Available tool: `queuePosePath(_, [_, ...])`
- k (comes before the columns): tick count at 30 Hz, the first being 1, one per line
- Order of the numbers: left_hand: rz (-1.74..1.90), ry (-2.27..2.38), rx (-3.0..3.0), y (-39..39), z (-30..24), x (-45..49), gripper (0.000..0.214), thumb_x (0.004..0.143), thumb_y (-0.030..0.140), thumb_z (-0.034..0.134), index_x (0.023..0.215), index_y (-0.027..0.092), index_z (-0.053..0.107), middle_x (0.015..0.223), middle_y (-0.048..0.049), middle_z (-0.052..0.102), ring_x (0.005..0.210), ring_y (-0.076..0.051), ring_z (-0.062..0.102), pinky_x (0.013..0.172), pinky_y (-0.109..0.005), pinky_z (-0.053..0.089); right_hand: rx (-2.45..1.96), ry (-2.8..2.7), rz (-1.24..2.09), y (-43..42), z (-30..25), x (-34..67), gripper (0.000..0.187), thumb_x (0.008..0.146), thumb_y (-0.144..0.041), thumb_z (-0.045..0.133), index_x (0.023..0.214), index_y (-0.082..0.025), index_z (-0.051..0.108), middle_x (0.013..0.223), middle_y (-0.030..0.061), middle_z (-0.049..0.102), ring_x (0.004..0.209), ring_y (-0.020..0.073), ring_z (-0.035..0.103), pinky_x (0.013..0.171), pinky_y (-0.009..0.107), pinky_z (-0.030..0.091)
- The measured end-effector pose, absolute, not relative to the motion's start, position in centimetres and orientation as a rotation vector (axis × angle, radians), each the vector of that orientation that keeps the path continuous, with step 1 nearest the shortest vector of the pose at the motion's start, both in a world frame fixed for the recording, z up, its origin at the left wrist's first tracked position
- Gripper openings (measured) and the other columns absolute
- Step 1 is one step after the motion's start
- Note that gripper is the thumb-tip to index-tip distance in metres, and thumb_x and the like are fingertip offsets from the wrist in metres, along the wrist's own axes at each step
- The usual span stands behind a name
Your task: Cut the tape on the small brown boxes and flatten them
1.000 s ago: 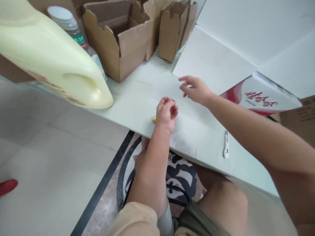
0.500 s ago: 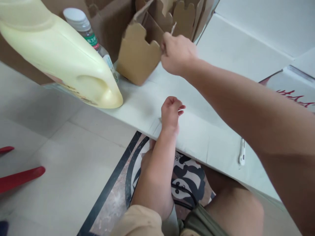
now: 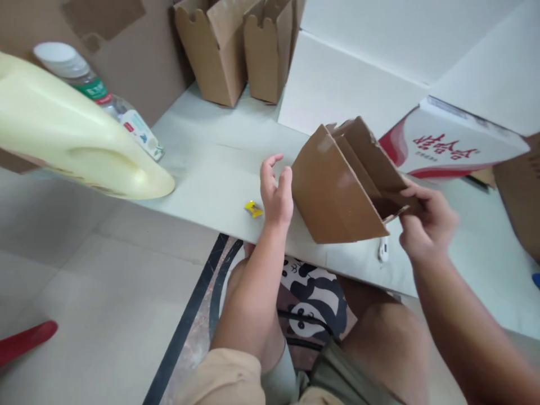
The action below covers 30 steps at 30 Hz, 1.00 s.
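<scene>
My right hand [image 3: 426, 225] grips a flap at the open end of a brown cardboard takeaway box [image 3: 337, 188], which lies tilted on its side over the white tabletop [image 3: 211, 169]. My left hand [image 3: 276, 191] is raised just left of the box, fingers apart and pointing up, its palm next to the box's bottom face and holding nothing. A small yellow wrapped thing [image 3: 253, 209] lies on the table just left of my left hand.
Two more brown boxes [image 3: 236, 50] stand upright at the back. A large pale yellow jug [image 3: 71, 140] and a clear bottle with a white cap [image 3: 97, 95] lie at left. A red-and-white carton [image 3: 451, 149] is at right. A white pen [image 3: 383, 247] lies under the held box.
My right hand reached to the boxes at the back, took one and brought it down to the table's front. My left hand opened from a loose fist, uncovering the yellow thing.
</scene>
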State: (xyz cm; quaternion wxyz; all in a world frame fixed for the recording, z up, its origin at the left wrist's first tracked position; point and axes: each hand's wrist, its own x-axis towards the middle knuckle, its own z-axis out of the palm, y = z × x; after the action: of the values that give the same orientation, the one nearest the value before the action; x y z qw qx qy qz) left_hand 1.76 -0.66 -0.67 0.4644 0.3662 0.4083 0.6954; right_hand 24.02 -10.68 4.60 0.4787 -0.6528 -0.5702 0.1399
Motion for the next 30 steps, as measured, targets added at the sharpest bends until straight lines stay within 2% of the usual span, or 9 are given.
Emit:
queuePosePath(4, [1.58,0.75,1.005,-0.7,-0.9,4.1,0.036,0.087,0.053,0.067,0.111,0.027,0.064,0.125,-0.0061,0.065,0.13,-0.022,0.057,0.111,-0.031,0.042,-1.419,-1.386,0.159,-14.0,2.1,24.5,0.022,0.074,-0.019,0.053,0.09,-0.03,0.064,0.13,0.0012,0.071,0.129,0.0278,0.063,0.106,0.052,0.051])
queuePosePath(8, [1.644,0.782,1.026,-1.5,0.0,4.9,0.038,0.087,0.058,0.065,0.108,0.027,0.067,0.119,-0.0043,0.067,0.128,-0.022,0.059,0.108,-0.03,0.045,-1.389,-1.382,0.119,-16.2,1.5,24.5,0.013,0.082,-0.022,0.056,0.088,-0.029,0.065,0.127,0.0035,0.072,0.122,0.0266,0.068,0.099,0.049,0.057])
queuePosePath(10, [1.652,0.832,1.016,-2.0,0.8,5.0,0.034,0.087,0.057,0.064,0.1,0.026,0.068,0.114,-0.0033,0.068,0.125,-0.022,0.061,0.104,-0.03,0.049,-1.356,-1.345,0.124,-17.4,1.4,24.2,0.019,0.083,-0.022,0.06,0.098,-0.032,0.065,0.126,0.0035,0.072,0.123,0.0257,0.067,0.102,0.048,0.057])
queuePosePath(15, [1.588,0.782,1.123,-3.3,1.9,5.4,0.034,0.09,0.051,0.059,0.072,0.022,0.061,0.09,-0.0022,0.066,0.103,-0.019,0.068,0.092,-0.03,0.054,-1.382,-1.132,0.237,-19.3,0.3,23.1,0.055,0.079,-0.019,0.073,0.127,-0.037,0.053,0.124,0.0016,0.073,0.112,0.0225,0.073,0.097,0.043,0.061])
queuePosePath(18, [1.555,0.768,1.12,-3.8,1.9,6.0,0.037,0.089,0.048,0.06,0.063,0.022,0.057,0.08,-0.0027,0.064,0.096,-0.02,0.069,0.092,-0.034,0.055,-1.411,-1.003,0.244,-19.6,-0.7,22.6,0.04,0.085,-0.022,0.07,0.121,-0.035,0.06,0.119,0.0017,0.075,0.11,0.021,0.073,0.099,0.042,0.06])
queuePosePath(21, [1.451,0.799,1.181,-3.9,1.4,6.6,0.036,0.086,0.048,0.065,0.06,0.023,0.06,0.076,-0.0027,0.063,0.103,-0.023,0.067,0.094,-0.035,0.055,-1.367,-0.971,0.253,-19.7,-1.2,22.6,0.021,0.091,-0.025,0.065,0.109,-0.035,0.07,0.119,0.0012,0.075,0.115,0.0207,0.071,0.102,0.042,0.058])
queuePosePath(24, [1.373,0.898,1.248,-3.7,1.0,7.0,0.024,0.083,0.045,0.07,0.072,0.024,0.067,0.083,-0.0024,0.065,0.103,-0.021,0.068,0.091,-0.031,0.055,-1.315,-1.089,0.297,-20.2,-1.1,23.2,0.022,0.092,-0.036,0.062,0.11,-0.036,0.076,0.123,0.002,0.075,0.117,0.0235,0.07,0.102,0.043,0.057])
queuePosePath(27, [1.374,0.92,1.31,-3.1,0.8,7.2,0.017,0.079,0.038,0.078,0.09,0.027,0.072,0.104,-0.0029,0.068,0.109,-0.021,0.067,0.095,-0.033,0.054,-1.257,-1.197,0.301,-20.7,-0.9,23.6,0.036,0.095,-0.049,0.05,0.112,-0.034,0.078,0.126,0.0034,0.074,0.118,0.0265,0.068,0.102,0.045,0.056])
queuePosePath(30, [1.263,0.8,1.566,-2.2,0.3,6.9,0.011,0.083,0.037,0.073,0.087,0.028,0.077,0.115,-0.0042,0.069,0.124,-0.025,0.061,0.108,-0.039,0.049,-1.284,-1.19,0.283,-20.8,-1.0,23.8,0.038,0.096,-0.048,0.046,0.105,-0.033,0.08,0.122,0.0036,0.075,0.115,0.0265,0.069,0.101,0.046,0.055])
